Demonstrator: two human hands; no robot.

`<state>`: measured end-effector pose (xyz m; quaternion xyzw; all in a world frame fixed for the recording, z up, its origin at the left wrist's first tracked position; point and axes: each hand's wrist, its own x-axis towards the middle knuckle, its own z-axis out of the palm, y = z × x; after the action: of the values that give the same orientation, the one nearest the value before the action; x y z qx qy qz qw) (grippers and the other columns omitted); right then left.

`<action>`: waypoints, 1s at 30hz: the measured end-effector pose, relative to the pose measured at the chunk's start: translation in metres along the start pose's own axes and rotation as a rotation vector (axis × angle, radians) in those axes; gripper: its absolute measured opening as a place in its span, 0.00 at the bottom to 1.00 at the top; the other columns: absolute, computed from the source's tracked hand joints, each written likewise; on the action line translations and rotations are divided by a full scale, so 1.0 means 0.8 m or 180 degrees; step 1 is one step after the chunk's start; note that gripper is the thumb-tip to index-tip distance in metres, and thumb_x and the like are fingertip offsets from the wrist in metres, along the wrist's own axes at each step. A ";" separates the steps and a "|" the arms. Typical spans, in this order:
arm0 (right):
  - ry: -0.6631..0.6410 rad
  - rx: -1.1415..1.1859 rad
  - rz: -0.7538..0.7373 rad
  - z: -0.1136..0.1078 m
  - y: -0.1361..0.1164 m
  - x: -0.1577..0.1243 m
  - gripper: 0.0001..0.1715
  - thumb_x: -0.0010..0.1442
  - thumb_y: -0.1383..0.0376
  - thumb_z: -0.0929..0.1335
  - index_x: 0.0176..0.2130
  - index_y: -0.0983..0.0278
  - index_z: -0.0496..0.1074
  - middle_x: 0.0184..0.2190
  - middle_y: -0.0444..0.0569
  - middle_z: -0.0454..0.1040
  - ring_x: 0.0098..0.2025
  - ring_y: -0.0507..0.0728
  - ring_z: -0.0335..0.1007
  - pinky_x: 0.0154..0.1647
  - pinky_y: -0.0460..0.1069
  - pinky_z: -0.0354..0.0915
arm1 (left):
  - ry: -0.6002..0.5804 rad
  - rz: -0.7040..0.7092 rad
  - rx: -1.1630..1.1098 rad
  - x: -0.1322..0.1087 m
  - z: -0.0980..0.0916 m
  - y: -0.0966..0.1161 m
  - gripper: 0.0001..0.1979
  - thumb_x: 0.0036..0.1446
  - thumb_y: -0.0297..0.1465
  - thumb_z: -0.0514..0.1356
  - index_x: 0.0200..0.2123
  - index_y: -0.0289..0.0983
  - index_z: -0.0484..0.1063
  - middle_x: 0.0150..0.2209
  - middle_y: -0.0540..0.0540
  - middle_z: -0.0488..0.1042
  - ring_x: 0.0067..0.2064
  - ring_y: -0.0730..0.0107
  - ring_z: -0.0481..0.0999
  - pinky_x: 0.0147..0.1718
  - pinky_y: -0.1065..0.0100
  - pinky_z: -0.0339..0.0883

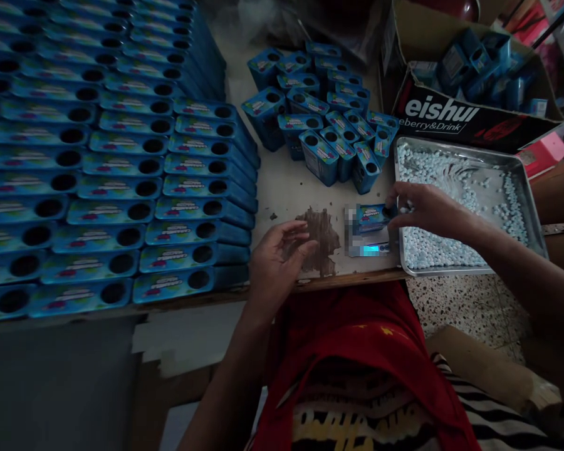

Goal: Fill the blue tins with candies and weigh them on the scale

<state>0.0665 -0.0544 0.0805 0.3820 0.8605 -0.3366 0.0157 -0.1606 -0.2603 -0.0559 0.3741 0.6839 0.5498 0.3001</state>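
A small blue candy box [372, 217] with a round hole in its top stands on a small digital scale [384, 247] with a lit blue display. My right hand [425, 207] reaches over the tray's left edge, its thumb and fingers on either side of the box's right end. Whether tiny pieces are also between those fingers is too dark to tell. To the left of the scale, my left hand [279, 254] hovers by the table edge with its fingers loosely curled and apart, holding nothing. Small pale blue pellets [432, 250] lie in a metal tray [536, 232] under my right forearm.
Long packed rows of blue boxes [113, 156] cover the left of the table. Several more boxes [319, 153] stand loosely grouped behind the scale. A black-printed carton [455, 122] holding blue boxes sits behind the tray. Bare worn wood [322, 241] shows near the front edge.
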 end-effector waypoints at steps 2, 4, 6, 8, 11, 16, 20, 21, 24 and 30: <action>0.0001 -0.0008 -0.0041 -0.001 0.001 0.005 0.14 0.51 0.60 0.81 0.33 0.60 0.76 0.28 0.42 0.72 0.34 0.53 0.65 0.36 0.50 0.55 | -0.0005 0.0027 -0.0001 0.002 0.003 0.002 0.20 0.57 0.40 0.70 0.52 0.39 0.78 0.51 0.42 0.82 0.49 0.59 0.85 0.56 0.56 0.79; -0.0004 -0.0011 -0.0084 -0.003 -0.001 0.009 0.15 0.52 0.59 0.81 0.30 0.61 0.75 0.27 0.42 0.72 0.34 0.53 0.65 0.37 0.51 0.55 | 0.0006 0.0059 -0.0003 0.004 0.008 0.004 0.20 0.58 0.40 0.70 0.51 0.40 0.78 0.51 0.42 0.82 0.49 0.59 0.85 0.56 0.56 0.79; 0.0026 0.0064 -0.0113 -0.007 -0.006 0.011 0.15 0.52 0.60 0.81 0.29 0.61 0.74 0.27 0.42 0.71 0.34 0.53 0.64 0.37 0.50 0.56 | 0.0030 0.0078 -0.0030 0.005 0.012 0.008 0.19 0.58 0.40 0.70 0.51 0.39 0.78 0.51 0.42 0.82 0.49 0.59 0.85 0.55 0.57 0.79; 0.0060 0.0350 -0.0059 -0.011 -0.007 0.009 0.14 0.53 0.60 0.80 0.29 0.62 0.75 0.27 0.41 0.70 0.32 0.52 0.62 0.35 0.50 0.56 | 0.0025 0.0079 -0.0063 0.005 0.015 0.010 0.19 0.58 0.41 0.70 0.50 0.39 0.78 0.51 0.42 0.82 0.48 0.60 0.85 0.54 0.58 0.80; 0.0220 0.1465 0.0306 -0.020 0.009 -0.004 0.13 0.58 0.60 0.79 0.31 0.61 0.75 0.25 0.40 0.67 0.27 0.49 0.57 0.30 0.49 0.55 | -0.0030 0.0072 -0.0076 0.004 0.013 0.012 0.19 0.58 0.41 0.70 0.50 0.39 0.78 0.51 0.42 0.82 0.48 0.60 0.85 0.54 0.59 0.80; 0.1149 0.3309 0.1388 -0.028 0.090 -0.045 0.09 0.58 0.67 0.78 0.31 0.62 0.74 0.28 0.43 0.69 0.26 0.47 0.60 0.23 0.44 0.58 | -0.0052 0.0080 -0.0046 0.006 -0.001 0.021 0.19 0.59 0.41 0.70 0.50 0.39 0.77 0.50 0.42 0.83 0.49 0.61 0.85 0.55 0.58 0.80; 0.1051 0.3579 0.1799 -0.018 0.130 -0.072 0.05 0.57 0.71 0.77 0.35 0.64 0.79 0.28 0.45 0.71 0.26 0.47 0.62 0.21 0.43 0.59 | 0.0022 0.0228 -0.0026 0.010 0.004 0.041 0.21 0.59 0.40 0.71 0.53 0.39 0.75 0.50 0.42 0.82 0.50 0.61 0.84 0.55 0.57 0.81; 0.0951 0.3523 0.1676 -0.015 0.129 -0.074 0.05 0.58 0.69 0.77 0.37 0.65 0.80 0.29 0.46 0.72 0.26 0.47 0.62 0.21 0.43 0.58 | 0.0008 0.0294 -0.0035 0.010 0.008 0.047 0.22 0.59 0.40 0.71 0.53 0.39 0.75 0.50 0.42 0.82 0.50 0.61 0.84 0.56 0.57 0.80; 0.0613 0.3156 0.1017 -0.006 0.103 -0.067 0.10 0.62 0.60 0.78 0.39 0.64 0.80 0.27 0.45 0.71 0.24 0.47 0.60 0.21 0.45 0.55 | -0.0100 0.0450 0.0038 0.008 0.019 0.067 0.24 0.58 0.39 0.71 0.55 0.40 0.74 0.51 0.43 0.81 0.52 0.60 0.83 0.57 0.56 0.80; -0.0101 0.2405 -0.0047 0.006 0.035 -0.019 0.20 0.65 0.49 0.75 0.35 0.63 0.79 0.20 0.40 0.65 0.22 0.47 0.52 0.23 0.47 0.46 | -0.0157 0.0537 0.0346 -0.005 0.028 0.086 0.24 0.58 0.38 0.72 0.56 0.41 0.74 0.51 0.44 0.81 0.53 0.60 0.83 0.59 0.55 0.79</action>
<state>0.0948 -0.0538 0.0650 0.3493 0.6780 -0.6363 -0.1154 -0.1277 -0.2442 0.0061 0.4595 0.6711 0.5259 0.2487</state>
